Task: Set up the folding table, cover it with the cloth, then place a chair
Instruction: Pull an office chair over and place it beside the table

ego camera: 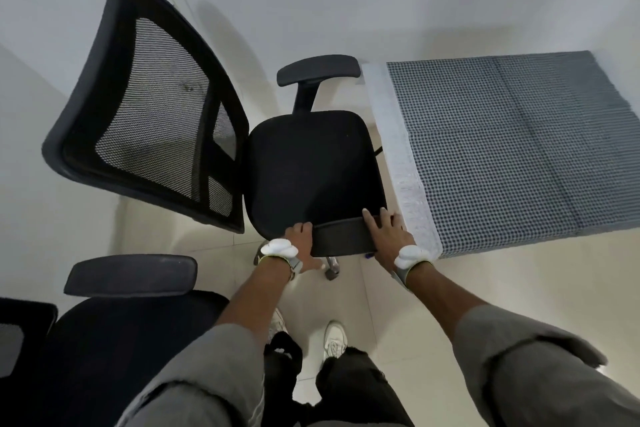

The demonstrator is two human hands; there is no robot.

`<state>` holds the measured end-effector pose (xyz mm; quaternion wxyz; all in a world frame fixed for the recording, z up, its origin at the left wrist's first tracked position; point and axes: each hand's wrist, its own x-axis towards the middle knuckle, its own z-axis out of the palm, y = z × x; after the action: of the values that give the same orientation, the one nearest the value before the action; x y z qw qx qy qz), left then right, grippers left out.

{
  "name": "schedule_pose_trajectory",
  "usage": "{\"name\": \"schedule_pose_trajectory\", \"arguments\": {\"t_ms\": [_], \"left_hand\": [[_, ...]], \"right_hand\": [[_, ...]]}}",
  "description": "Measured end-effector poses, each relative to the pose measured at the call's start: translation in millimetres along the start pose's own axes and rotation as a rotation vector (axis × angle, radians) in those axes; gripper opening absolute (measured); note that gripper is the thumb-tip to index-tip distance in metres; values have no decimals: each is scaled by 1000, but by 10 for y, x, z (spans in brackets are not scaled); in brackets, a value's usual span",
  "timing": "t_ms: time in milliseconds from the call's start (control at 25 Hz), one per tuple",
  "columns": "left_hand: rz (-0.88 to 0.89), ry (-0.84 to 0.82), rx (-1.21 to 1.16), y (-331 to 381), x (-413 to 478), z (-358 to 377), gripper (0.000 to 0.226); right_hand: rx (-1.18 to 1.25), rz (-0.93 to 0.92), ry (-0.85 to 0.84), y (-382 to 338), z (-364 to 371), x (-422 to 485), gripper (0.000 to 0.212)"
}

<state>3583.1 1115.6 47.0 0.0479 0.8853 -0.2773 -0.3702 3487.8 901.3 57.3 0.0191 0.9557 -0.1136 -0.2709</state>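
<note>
Fingers (300, 228) of your left hand (302, 243) are curled over the left end of the near armrest (341, 240), thumb under the near side, so that hand is grasping it; your right hand (386, 236) rests on the right end of the same armrest, its fingers (367, 218) almost straight and flat across the top, tips reaching the seat, released rather than clenched.

Black office chair (311, 163) stands on the pale tile floor (485, 284) between you and the wall; its mesh backrest (149, 104) is to your left and its far armrest (317, 70) is by the wall. The seat's right edge sits just beside the worktop; touching or not, can't tell.

Checked cloth (512, 149) lies flat over the worktop, pale border strip (398, 156) on the chair side; the surface underneath is hidden.

Second black chair (114, 340) is at lower left, near your left sleeve; white pads (278, 247) are strapped on both wrists; white shoes (334, 338) are on the floor below.
</note>
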Motion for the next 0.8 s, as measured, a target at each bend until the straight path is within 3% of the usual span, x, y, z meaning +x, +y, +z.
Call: {"name": "schedule_pose_trajectory", "arguments": {"t_ms": [120, 560, 800], "left_hand": [[-9, 26, -1, -28, 33, -9, 91], [-61, 12, -5, -75, -290, 237, 75], [-52, -9, 37, -123, -483, 335, 95]], "right_hand": [[11, 4, -21, -52, 12, -10, 93], [20, -47, -39, -207, 70, -201, 92], [-21, -76, -22, -194, 36, -254, 91]]}}
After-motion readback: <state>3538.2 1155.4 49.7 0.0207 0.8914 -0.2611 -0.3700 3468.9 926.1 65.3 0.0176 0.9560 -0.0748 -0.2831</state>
